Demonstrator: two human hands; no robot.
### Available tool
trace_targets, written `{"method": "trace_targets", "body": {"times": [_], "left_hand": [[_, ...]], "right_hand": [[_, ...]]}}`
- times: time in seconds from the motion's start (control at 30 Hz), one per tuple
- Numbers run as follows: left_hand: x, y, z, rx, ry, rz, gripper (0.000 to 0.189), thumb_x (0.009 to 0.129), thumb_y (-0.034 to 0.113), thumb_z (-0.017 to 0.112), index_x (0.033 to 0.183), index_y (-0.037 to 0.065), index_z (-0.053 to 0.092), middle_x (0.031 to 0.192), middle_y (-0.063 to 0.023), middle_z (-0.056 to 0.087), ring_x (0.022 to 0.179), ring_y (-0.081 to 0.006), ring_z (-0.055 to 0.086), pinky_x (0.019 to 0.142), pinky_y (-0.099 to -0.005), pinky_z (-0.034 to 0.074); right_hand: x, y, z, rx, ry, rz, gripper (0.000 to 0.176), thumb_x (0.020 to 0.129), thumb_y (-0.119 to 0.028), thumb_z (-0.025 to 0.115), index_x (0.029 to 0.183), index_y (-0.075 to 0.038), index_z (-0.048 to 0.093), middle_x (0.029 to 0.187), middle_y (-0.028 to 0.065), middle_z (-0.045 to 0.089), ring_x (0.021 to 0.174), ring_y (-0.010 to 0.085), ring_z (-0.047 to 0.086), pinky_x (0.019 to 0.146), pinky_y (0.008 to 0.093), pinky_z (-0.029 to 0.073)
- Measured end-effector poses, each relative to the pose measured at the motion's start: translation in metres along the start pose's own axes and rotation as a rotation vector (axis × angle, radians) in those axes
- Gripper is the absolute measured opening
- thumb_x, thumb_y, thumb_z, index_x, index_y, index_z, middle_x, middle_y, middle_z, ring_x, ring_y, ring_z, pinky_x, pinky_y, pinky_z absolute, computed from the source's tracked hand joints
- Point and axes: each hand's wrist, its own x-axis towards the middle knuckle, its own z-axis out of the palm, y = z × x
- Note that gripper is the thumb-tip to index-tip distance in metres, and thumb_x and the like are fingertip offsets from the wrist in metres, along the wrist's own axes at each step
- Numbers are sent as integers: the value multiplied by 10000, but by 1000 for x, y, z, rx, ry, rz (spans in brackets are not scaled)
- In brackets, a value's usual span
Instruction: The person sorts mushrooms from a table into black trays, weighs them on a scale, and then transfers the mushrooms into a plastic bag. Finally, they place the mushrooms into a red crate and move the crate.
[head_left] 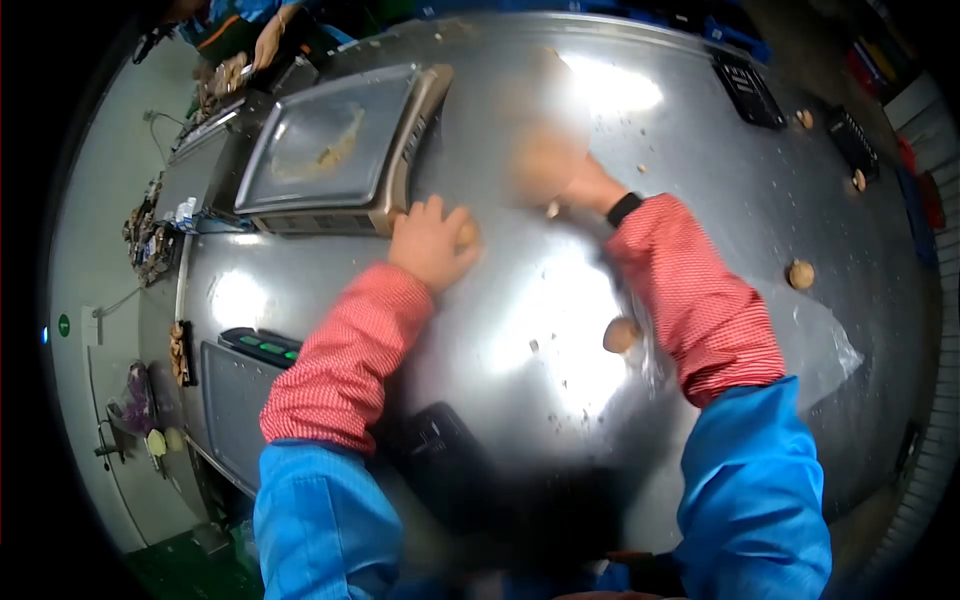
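Observation:
My left hand point(430, 245) is beside the front right corner of the scale point(395, 165). Its fingers are curled around a small, light brown mushroom point(466, 234), partly hidden by the hand. Farther out, over the middle of the metal table point(480, 330), my right hand point(548, 168) is badly blurred, and its fingers cannot be made out. A small pale piece point(552, 210) shows just below that hand. Nearer to me, a brown mushroom point(622, 335) lies by my right forearm.
Another mushroom point(801, 275) lies at the right, near a clear plastic bag point(825, 345). Black trays point(748, 90) stand at the far right edge. A second scale point(240, 400) is at the near left. A co-worker's hand point(268, 45) shows at the far left.

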Motion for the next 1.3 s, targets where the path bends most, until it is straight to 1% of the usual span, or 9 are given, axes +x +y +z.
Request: {"method": "trace_targets", "body": {"times": [0.07, 0.2, 0.37, 0.5, 0.8, 0.87, 0.93, 1.17, 1.3], "left_hand": [[-8, -1, 3, -101, 72, 18, 408, 777, 352, 690, 1108, 139, 585, 1039, -144, 543, 942, -337, 566, 797, -451, 496], [-34, 31, 10, -414, 104, 67, 453, 751, 280, 731, 1147, 129, 572, 1028, -107, 569, 922, -314, 616, 768, -395, 531], [-57, 154, -26, -777, 8, 281, 503, 764, 211, 691, 1249, 189, 557, 1150, -86, 582, 949, -317, 645, 781, -393, 544], [-51, 206, -17, -411, -198, 166, 490, 781, 219, 654, 1259, 230, 550, 1134, -105, 582, 857, -338, 667, 735, -412, 557], [-46, 239, -47, -344, -288, 193, 433, 867, 360, 603, 1269, 206, 554, 1199, -151, 572, 970, -346, 652, 871, -446, 523], [-40, 238, -26, -388, -299, 311, 447, 885, 384, 577, 1292, 203, 541, 1255, -173, 549, 1049, -358, 630, 930, -459, 497], [-50, 255, -64, -357, -402, 66, 460, 908, 419, 537, 1317, 208, 530, 1350, -220, 478, 1147, -393, 571, 998, -501, 446], [-83, 241, -67, -436, -400, -25, 508, 861, 432, 607, 1298, 176, 566, 1356, -281, 467, 1124, -395, 592, 964, -462, 485], [-78, 201, 54, -871, -333, 209, 412, 921, 372, 582, 1241, 114, 596, 1247, -220, 580, 1159, -309, 570, 969, -431, 460]], "right_hand": [[-46, -50, -36, 41, -86, 256, 598, 740, -267, 719, 1268, -100, 493, 1024, 84, 575, 782, 186, 619, 727, 305, 551], [-130, -37, -58, -141, -192, 137, 614, 748, -263, 707, 1277, -72, 462, 1124, 101, 554, 1006, 211, 586, 838, 313, 523], [-210, -36, -65, 259, 185, 339, 545, 795, -251, 684, 1262, -62, 476, 1089, 104, 563, 949, 199, 595, 839, 303, 511], [-277, -79, -76, 476, 309, 372, 499, 832, -185, 640, 1281, -67, 456, 1141, 87, 524, 1016, 168, 552, 838, 279, 505], [-470, -138, -42, 708, 494, 502, 561, 803, -185, 624, 1313, -81, 414, 1122, 68, 504, 962, 150, 530, 805, 266, 484], [-511, -132, -19, 743, 516, 510, 574, 834, -242, 611, 1347, -134, 378, 1057, 100, 532, 744, 155, 598, 469, 236, 472], [-538, -147, 2, 840, 615, 517, 574, 819, -209, 644, 1323, -85, 397, 1010, 38, 512, 821, 129, 535, 650, 252, 492], [-597, -180, 32, 744, 653, 521, 703, 797, -398, 676, 1356, -100, 371, 1114, 84, 496, 939, 176, 563, 709, 284, 519], [-620, -172, 39, 785, 717, 456, 664, 839, -309, 638, 1400, -108, 345, 1144, 86, 503, 922, 175, 566, 704, 280, 523]]}}
